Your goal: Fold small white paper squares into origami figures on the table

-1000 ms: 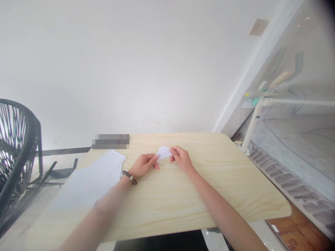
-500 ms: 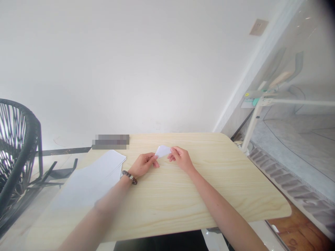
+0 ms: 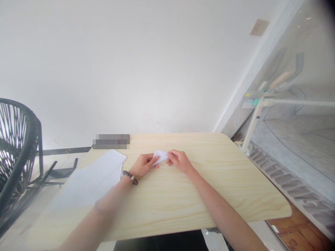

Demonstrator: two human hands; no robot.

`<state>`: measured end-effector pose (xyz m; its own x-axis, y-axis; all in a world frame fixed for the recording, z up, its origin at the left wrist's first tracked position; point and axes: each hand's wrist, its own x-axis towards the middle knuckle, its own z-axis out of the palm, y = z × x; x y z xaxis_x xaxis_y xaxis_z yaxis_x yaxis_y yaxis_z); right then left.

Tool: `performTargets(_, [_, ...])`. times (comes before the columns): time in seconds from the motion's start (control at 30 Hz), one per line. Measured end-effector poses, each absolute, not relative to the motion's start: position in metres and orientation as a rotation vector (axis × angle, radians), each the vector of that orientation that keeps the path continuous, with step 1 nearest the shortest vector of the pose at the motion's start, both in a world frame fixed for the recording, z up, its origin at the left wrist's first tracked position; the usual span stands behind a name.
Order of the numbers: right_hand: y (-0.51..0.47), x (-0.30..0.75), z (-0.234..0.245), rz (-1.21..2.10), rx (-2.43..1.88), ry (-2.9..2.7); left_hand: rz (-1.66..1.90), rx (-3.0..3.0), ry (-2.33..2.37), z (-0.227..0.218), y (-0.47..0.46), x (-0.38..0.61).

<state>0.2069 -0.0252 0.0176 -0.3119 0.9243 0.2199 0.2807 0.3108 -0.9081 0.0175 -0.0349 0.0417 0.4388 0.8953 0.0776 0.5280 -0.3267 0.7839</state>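
Plain white wall stands behind a light wood-grained surface; over the middle of its far half, a small white paper piece, folded by the look of it, sits between two bare hands; whether it touches the surface, I cannot tell. The fingers of the left hand are closed in a pinch on its left end, thumb laid over the paper; the fingers of the right hand are drawn together on its right end, though the exact contact is too small to make out. To handle it well, I judge, the left pinch should do the steadying, firm without creasing; the right fingers should press lightly and evenly along the edge, since a tug between the two ends could skew or tear the paper; backing it with the surface would give a truer line. Left of the hands lie larger white sheets, edges slightly out of line; a dark beaded bracelet circles the left wrist; farther left, off the surface, stands a dark woven chair.
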Motion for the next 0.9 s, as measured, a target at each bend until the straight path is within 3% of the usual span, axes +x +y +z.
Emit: performTargets(0.9, [-0.0268, 0.2044, 0.0197, 0.873, -1.117, -1.842, 0.746, 1.85, 1.123, 0.0426, -0.0329, 0.0178])
